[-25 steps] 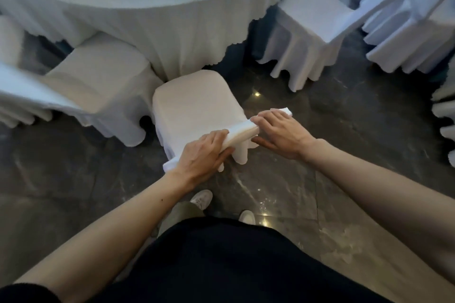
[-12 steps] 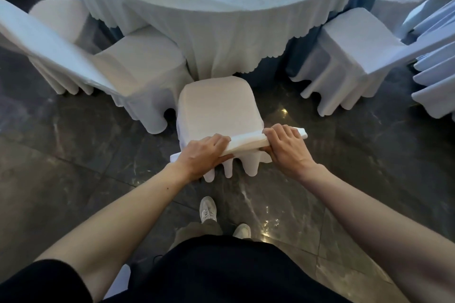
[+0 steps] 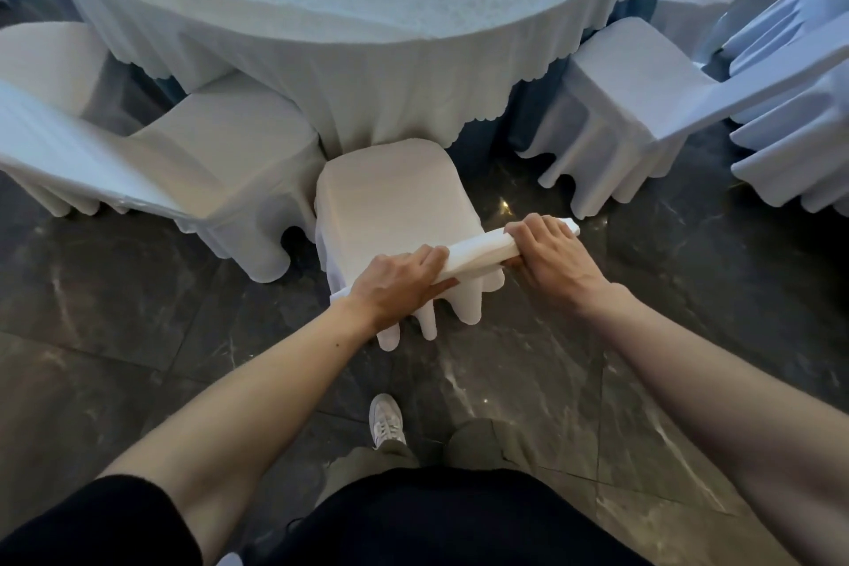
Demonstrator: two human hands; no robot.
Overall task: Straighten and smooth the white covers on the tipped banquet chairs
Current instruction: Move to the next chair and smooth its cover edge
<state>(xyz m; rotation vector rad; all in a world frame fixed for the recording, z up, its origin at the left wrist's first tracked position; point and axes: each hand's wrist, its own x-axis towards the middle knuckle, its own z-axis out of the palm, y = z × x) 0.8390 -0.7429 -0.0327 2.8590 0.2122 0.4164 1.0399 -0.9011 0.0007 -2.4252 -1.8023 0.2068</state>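
Dark marble floor (image 3: 138,335) surrounds the draped table (image 3: 367,14). Left hand (image 3: 395,285) and right hand (image 3: 556,262) close their fingers around the top edge of the chair cover (image 3: 395,207), near centre; uneven pulling could skew it or tip the chair.

The person wears a black top (image 3: 441,519) with a short black sleeve (image 3: 92,524) on the left arm, bare forearms, olive-green trousers (image 3: 478,443) and a white lace-up sneaker (image 3: 387,421).
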